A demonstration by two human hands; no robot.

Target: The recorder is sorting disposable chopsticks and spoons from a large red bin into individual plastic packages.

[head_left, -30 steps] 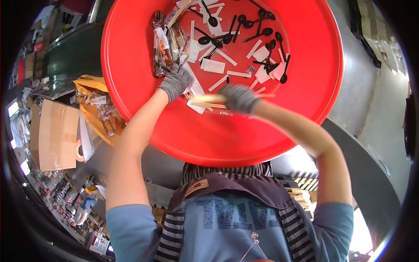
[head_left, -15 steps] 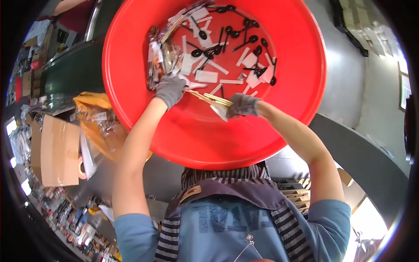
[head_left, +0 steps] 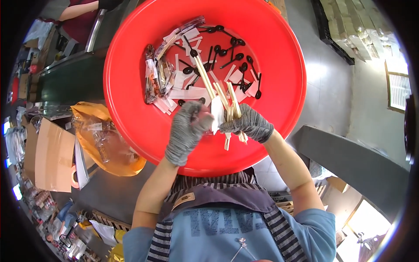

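Over the large red tub (head_left: 286, 65), my right hand (head_left: 248, 124), in a grey knit glove, is closed round several wooden chopsticks (head_left: 234, 101), which fan out upward and stick out below the fist. A white folded piece (head_left: 217, 114), paper-like, stands against the bundle beside my right fingertips. My left hand (head_left: 187, 131), gloved alike, is just left of it with fingers curved but apart, slightly blurred, nothing seen in it. Beyond, on the tub's bottom, lie black plastic spoons (head_left: 239, 56), white paper packets (head_left: 185, 94) and, along the left side, clear-wrapped packs (head_left: 150, 74).
Left of the tub are an orange bag (head_left: 126, 163) with wrapped items in it and an open cardboard box (head_left: 54, 153). A person's arm (head_left: 80, 9) shows at the upper left by a dark green surface (head_left: 74, 78). A grey ledge (head_left: 349, 153) runs along the right.
My left hand has come off the packs at the left and moved toward me. My right hand has lifted the chopsticks, now more upright. The tub sits slightly further left in view.
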